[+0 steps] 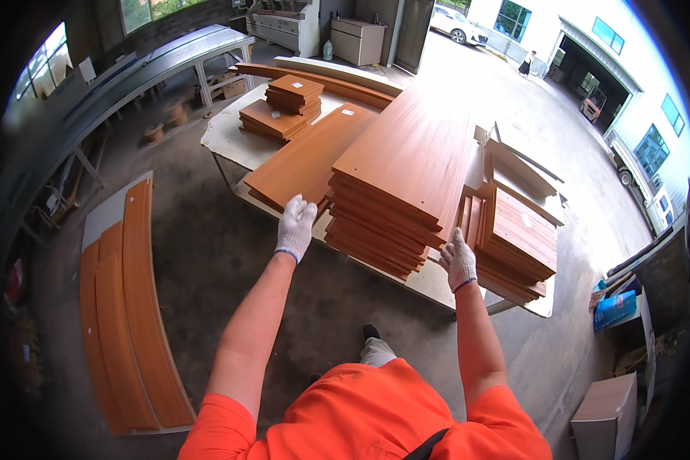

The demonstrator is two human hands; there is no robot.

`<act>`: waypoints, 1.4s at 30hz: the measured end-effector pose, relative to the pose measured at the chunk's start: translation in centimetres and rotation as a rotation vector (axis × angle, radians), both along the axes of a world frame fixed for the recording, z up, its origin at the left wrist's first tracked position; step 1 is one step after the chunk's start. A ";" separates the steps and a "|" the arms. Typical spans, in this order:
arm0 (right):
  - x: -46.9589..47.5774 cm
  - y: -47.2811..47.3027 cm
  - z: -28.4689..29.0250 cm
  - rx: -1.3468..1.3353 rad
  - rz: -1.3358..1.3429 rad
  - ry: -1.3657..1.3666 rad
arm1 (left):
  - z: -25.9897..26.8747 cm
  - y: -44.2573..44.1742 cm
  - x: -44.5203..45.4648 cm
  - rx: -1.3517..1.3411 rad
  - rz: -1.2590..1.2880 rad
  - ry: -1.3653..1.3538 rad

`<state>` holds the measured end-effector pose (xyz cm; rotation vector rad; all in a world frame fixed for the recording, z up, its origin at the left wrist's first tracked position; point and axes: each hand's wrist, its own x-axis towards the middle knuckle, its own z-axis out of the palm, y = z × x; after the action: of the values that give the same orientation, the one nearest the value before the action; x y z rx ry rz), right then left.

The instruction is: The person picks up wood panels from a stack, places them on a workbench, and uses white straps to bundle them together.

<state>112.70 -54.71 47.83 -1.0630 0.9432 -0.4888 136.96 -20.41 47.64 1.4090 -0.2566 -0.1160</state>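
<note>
A tall stack of reddish-brown wood panels [402,155] stands in the middle of a white-topped table [224,135]. My left hand [296,225], in a white knit glove, is at the near edge of a lower orange-brown panel [316,155] left of the stack; whether it grips or only touches is unclear. My right hand [459,259], gloved too, is by the stack's near right corner with fingers bent; its contact is unclear. Small panels [296,92] lie piled at the table's far left. Shorter panels [523,230] are stacked to the right of my right hand.
Long panels [138,287] lie on the left, beyond a stretch of concrete floor. A long metal-framed workbench [178,52] runs along the left. Cardboard box [606,408] and a blue bag [615,309] are at the right. Outside are a white car [457,26], a person [527,63] and a forklift [593,100].
</note>
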 end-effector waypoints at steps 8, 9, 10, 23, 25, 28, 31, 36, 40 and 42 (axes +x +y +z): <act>6.4 -1.9 0.8 0.121 0.231 -0.080 | 2.0 -11.1 8.2 0.166 0.111 0.090; 6.4 -1.9 0.7 0.146 0.217 -0.060 | 1.3 -11.3 8.4 0.190 0.105 0.107; 5.9 -1.8 1.1 0.230 0.211 -0.128 | 1.0 -11.6 7.4 0.178 0.153 0.027; 4.2 -3.5 7.6 0.419 0.267 -0.070 | 1.9 -13.2 1.7 0.390 0.299 -0.174; 3.6 -4.9 6.6 0.370 0.360 -0.094 | 2.3 -13.8 0.8 0.374 0.297 -0.178; 3.1 -7.0 4.2 0.197 0.489 -0.041 | 3.2 -14.0 0.0 0.507 0.288 -0.267; 2.9 -8.1 4.1 0.104 0.540 0.072 | 2.8 -14.0 -0.7 0.525 0.343 -0.319; 1.6 -9.5 6.1 0.105 0.588 0.231 | 1.7 -14.9 -4.0 0.573 0.448 -0.372; 0.8 -10.0 5.6 0.115 0.683 0.199 | 2.9 -18.8 -9.6 0.414 0.703 -0.126; -0.1 -9.2 5.6 0.085 0.681 0.215 | 3.6 -21.2 -13.4 0.184 0.594 0.156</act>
<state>112.63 -63.92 53.39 -1.2925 0.7182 0.2295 123.56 -41.60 51.23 1.5951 0.3132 0.2451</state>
